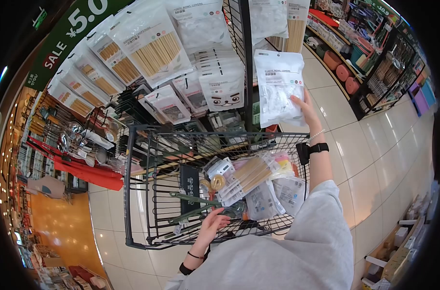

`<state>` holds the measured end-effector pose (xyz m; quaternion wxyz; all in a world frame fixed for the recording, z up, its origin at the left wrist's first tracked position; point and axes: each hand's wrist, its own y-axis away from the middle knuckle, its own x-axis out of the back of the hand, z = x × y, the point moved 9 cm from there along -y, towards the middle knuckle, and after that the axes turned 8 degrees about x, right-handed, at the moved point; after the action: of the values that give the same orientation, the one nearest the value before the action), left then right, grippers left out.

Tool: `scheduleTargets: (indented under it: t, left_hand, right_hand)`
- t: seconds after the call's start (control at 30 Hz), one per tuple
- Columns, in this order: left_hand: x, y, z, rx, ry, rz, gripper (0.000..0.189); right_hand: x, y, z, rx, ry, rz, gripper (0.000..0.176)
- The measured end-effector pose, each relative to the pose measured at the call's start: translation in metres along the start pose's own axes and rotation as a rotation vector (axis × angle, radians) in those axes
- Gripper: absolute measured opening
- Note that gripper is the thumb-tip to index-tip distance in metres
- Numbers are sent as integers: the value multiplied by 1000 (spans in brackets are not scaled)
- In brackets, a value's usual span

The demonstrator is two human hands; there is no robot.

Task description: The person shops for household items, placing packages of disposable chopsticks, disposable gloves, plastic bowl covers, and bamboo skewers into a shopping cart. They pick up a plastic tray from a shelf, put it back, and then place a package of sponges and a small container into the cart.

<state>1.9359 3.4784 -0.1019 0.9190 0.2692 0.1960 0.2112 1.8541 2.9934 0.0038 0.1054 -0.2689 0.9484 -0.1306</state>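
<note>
My right hand [304, 107] is raised beside the shelf, its fingers closed on the edge of a white pack of plastic bowl covers [279, 87]. The pack hangs upright above the far right corner of a dark wire shopping cart [215, 134]. Over the cart's near side, my left hand [212, 226] has its fingers loosely extended and holds nothing visible. Close to it lie long green handles [193, 198]. Inside the cart are packs of wooden chopsticks [251, 178], clear plastic packets [265, 202], a roll of tan tape [218, 181] and other packaged goods.
Hanging packs of chopsticks [149, 48] and bowl covers [200, 24] fill the display ahead, under a green sale sign [65, 43]. Metal kitchen utensils [74, 133] hang at left. Another rack [389, 72] stands at right beyond the tiled floor [370, 159].
</note>
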Motion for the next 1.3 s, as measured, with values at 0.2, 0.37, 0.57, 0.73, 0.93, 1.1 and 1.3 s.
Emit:
scheduleTargets:
  t: [0.2,0.37,0.57,0.73,0.93,1.1,1.3]
  left_hand:
    - [-4,-3,2,-5,-3,-24,37]
    - [-4,-2,2,1,-15,-21,37]
    - [0,-2,1,12,3,15,34]
    - [2,-3,2,2,6,26,34]
    - [1,-6,-4,12,-28,30,35]
    - [-3,-5,0,-21,-24,14,36]
    - [-2,3,5,-31,-25,67,34]
  right_hand:
    - [-5,0,-12,59,-15,-17,66]
    - [-4,-6,-9,64,16,-19,63]
    - [-4,-7,-1,42,8,-18,62]
    - [0,-9,9,0,-53,17,62]
    - [0,-19,14,-39,-39,9,62]
    - [-14,-93,17,179,221,13,56]
    - [-24,-91,11,561,1059,243,54]
